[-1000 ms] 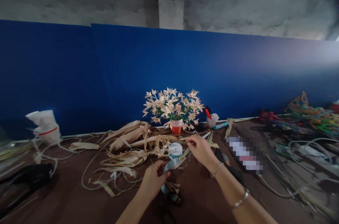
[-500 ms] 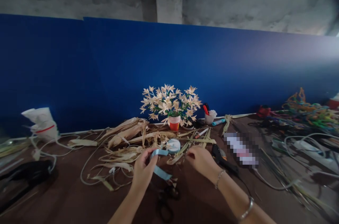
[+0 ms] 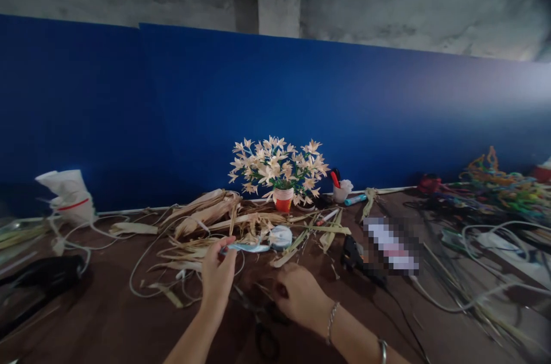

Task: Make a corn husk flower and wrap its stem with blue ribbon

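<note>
My left hand [image 3: 218, 273] is closed, pinching a light-blue strip of tape [image 3: 250, 248] between thumb and fingers. The strip stretches right toward a pale roll [image 3: 281, 236] lying on the table; I cannot tell whether the two are joined. My right hand [image 3: 301, 298] is low and to the right, over the table near a pair of dark scissors [image 3: 266, 340]. Its fingers are curled but smeared by motion, so whether they hold something does not show. The scissors lie partly hidden in shadow beside that hand.
Dried husks [image 3: 206, 217] lie behind my left hand. A red-and-white cup [image 3: 283, 200] holds cream flowers [image 3: 275, 166] against the blue partition [image 3: 193, 105]. To the right are a glue gun [image 3: 357, 258], a pixelated item [image 3: 391, 246] and tangled coloured cords [image 3: 495, 180].
My right hand has moved left and down toward the scissors. My left hand has shifted slightly left and down, and the tape, curled before, now stretches sideways toward the roll.
</note>
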A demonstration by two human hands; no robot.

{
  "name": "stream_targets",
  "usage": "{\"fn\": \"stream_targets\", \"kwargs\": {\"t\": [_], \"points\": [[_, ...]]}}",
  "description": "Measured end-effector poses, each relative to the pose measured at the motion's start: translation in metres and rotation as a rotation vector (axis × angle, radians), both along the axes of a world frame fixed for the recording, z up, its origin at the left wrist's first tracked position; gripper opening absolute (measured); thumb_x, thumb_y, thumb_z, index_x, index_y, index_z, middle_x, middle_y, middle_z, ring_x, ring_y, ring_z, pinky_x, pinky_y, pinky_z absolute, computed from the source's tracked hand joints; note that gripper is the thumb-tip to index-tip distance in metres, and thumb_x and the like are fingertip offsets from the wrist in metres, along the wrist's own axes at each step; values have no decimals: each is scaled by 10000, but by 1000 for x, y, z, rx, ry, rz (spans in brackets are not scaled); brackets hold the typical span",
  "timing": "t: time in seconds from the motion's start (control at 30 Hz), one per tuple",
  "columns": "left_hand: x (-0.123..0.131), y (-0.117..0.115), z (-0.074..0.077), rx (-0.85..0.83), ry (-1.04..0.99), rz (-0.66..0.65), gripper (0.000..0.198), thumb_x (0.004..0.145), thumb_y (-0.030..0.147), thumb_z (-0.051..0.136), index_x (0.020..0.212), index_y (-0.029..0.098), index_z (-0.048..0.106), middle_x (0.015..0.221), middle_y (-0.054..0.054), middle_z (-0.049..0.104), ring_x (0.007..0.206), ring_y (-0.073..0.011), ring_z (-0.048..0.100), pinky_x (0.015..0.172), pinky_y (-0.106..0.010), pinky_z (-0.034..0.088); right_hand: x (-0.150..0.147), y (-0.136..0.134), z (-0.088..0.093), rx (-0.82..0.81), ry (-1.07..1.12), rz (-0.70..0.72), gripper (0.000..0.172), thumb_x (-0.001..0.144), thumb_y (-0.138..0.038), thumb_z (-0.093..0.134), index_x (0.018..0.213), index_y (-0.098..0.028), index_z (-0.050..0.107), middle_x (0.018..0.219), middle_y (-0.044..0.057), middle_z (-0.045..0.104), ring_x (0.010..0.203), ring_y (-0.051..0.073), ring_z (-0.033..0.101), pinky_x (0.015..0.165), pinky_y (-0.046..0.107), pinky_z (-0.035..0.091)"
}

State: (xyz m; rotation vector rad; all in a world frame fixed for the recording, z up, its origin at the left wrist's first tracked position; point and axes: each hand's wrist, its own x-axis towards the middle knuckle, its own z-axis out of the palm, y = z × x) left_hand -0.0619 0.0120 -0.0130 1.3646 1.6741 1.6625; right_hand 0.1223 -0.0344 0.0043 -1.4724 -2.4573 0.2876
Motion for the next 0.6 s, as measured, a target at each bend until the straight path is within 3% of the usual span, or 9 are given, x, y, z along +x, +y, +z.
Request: {"fn": "stream_targets", "kwargs": {"t": [0.27,0.33,0.47,0.6], "points": [[-2,8,-11,76,-18,0,238,667,360,510,725,160,625,789,-44,629,802,-206,550,748,-317,414,7,-4,2,25,41,109,197,769,-292,469,771,-196,642,821,29,615,826,153,520,728,218,343],[-4,8,-12,54,48,-13,232,666,354,503,720,165,627,796,-51,629,816,-217,551,765,-332,411,15,2,4,32,10,45,231,786,-302,446,733,-184,638,778,32,618,799,153,529,710,220,345],[-3,5,-9,-8,148,-24,191,655,285,478,718,184,627,791,-42,634,821,-224,556,783,-348,409,36,24,11,79,-53,-231,252,802,-222,387,741,-167,624,780,57,604,794,165,520,712,241,341],[1,2,-5,-30,213,-18,221,640,234,454,775,184,621,790,-32,632,768,-208,564,736,-328,428,47,41,10,160,-67,-271,289,738,-107,392,939,-183,586,981,69,553,932,187,455,781,269,317]]}}
